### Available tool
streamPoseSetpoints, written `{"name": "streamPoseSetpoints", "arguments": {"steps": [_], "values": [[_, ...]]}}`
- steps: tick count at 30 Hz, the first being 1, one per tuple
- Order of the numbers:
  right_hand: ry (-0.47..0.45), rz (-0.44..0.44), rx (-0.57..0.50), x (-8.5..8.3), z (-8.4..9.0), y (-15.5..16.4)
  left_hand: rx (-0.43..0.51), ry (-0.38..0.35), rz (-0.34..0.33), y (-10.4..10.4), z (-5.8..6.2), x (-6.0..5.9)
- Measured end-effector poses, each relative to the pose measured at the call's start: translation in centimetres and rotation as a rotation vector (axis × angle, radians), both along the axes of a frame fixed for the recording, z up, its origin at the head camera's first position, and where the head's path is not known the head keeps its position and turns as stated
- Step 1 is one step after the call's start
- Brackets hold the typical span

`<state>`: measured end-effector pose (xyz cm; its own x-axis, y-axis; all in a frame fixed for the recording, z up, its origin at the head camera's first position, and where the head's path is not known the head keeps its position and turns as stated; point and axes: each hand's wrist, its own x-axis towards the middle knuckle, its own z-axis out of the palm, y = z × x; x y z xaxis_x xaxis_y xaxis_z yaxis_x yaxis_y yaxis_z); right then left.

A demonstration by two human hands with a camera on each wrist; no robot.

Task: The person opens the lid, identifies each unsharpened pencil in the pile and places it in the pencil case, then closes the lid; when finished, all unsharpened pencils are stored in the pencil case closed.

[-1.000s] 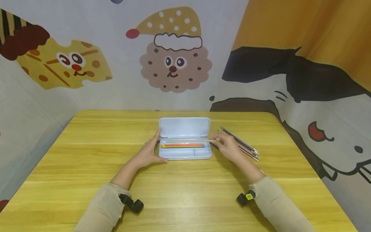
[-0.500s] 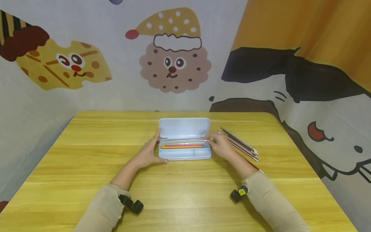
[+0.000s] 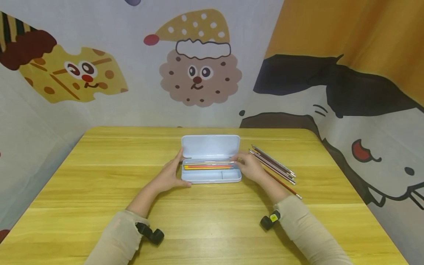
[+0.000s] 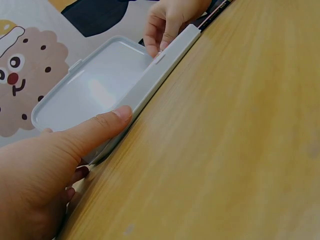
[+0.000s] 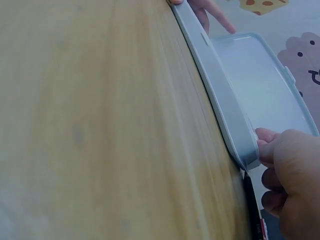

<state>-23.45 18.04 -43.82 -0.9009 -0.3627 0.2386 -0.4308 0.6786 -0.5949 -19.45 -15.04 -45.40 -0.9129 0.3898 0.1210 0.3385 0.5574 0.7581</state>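
Observation:
On the table lies a light-blue pencil case (image 3: 202, 182), its lid (image 3: 210, 146) raised at the back. My left hand (image 3: 169, 175) holds the case at its left end, thumb on the front edge and fingers towards the back corner. Over the rear compartment, my right hand (image 3: 250, 168) pinches one end of a slim pale pencil (image 3: 212, 162), which lies lengthwise in or just above that compartment. Yellow and orange-red pencils (image 3: 207, 167) rest beside it. In the wrist views the case's front wall (image 4: 165, 65) hides its contents, and the right fingertips (image 5: 265, 135) reach over the rim.
Several dark and silvery pencils (image 3: 275, 163) lie in a slanted bunch right of the case. A reddish-brown pencil (image 3: 288, 186) lies apart, partly behind the right forearm. The front part of the case has a small divider (image 3: 222, 175). A cartoon-printed cloth (image 3: 132, 114) hangs behind the wooden table (image 3: 212, 221).
My right hand has moved left and slightly down with the pale pencil, bringing it close beside the coloured pencils. The reddish-brown pencil has come into view. My left hand keeps its place.

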Motion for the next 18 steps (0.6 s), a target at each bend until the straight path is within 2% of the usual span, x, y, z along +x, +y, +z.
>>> {"name": "streamPoseSetpoints", "arguments": {"steps": [12,18], "values": [[-0.008,0.018,0.053,0.12,0.29,-0.01,0.010,0.028,-0.014,-0.12,-0.25,-0.16],[-0.014,0.011,0.024,0.56,0.53,0.32,0.022,0.056,-0.026,-0.07,-0.19,-0.25]]}}
